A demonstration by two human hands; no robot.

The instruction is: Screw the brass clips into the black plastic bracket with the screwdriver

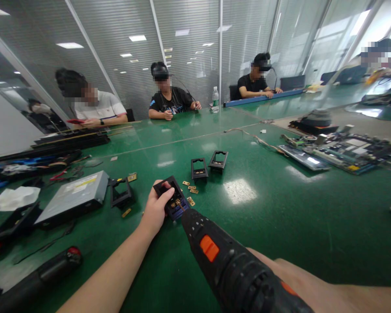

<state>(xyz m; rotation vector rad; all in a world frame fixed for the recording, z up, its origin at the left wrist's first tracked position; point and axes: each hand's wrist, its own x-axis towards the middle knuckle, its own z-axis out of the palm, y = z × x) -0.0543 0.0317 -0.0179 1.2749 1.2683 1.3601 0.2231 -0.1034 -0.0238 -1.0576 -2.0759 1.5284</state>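
In my left hand (156,206) is a black plastic frame (169,184), tilted above the green table, my thumb across its opening. Small brass pieces (175,203) sit inside its lower end. My right hand (280,269), mostly hidden behind the tool, grips a black power screwdriver (221,256) with an orange switch. The screwdriver's tip meets the frame near the brass pieces; whether it sits in a screw I cannot tell. Several loose brass plates (191,188) lie just right of the frame. Two similar black frames (199,169) stand farther back, and another black frame (121,193) is to the left.
A silver disc drive (76,195) and a black cylindrical tool (42,276) lie at left. Circuit boards (352,150) and a flat metal-cased part (304,157) occupy the right. A water bottle (215,100) stands at the far edge, where several people sit.
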